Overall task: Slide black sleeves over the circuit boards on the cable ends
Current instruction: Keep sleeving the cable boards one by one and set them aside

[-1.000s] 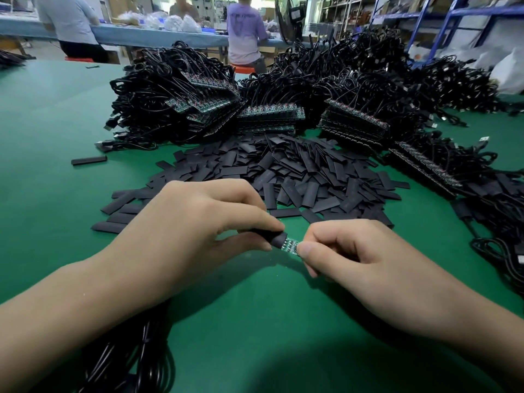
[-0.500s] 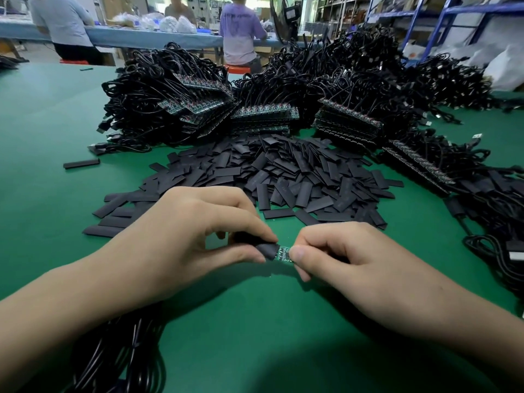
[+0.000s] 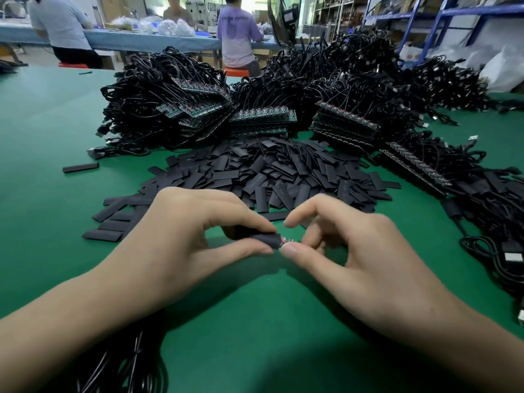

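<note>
Now L hand (image 3: 181, 239) thumb+finger clamp sleeve (image 3: 263, 239), just in front of sleeve pile (image 3: 283, 171); R hand (image 3: 363, 256) pinches board (image 3: 287, 241) end, index lifted.

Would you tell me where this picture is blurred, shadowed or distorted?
Head view: the right hand and circuit board are motion-blurred; shadows lie on the table under it and the left hand; the wide lens tilts the shelving; the sleeve pile is sharp.

The black sleeve (image 3: 263, 240) now covers nearly all the circuit board (image 3: 285, 240), and the right hand (image 3: 368, 259) has raised its forefinger.
</note>
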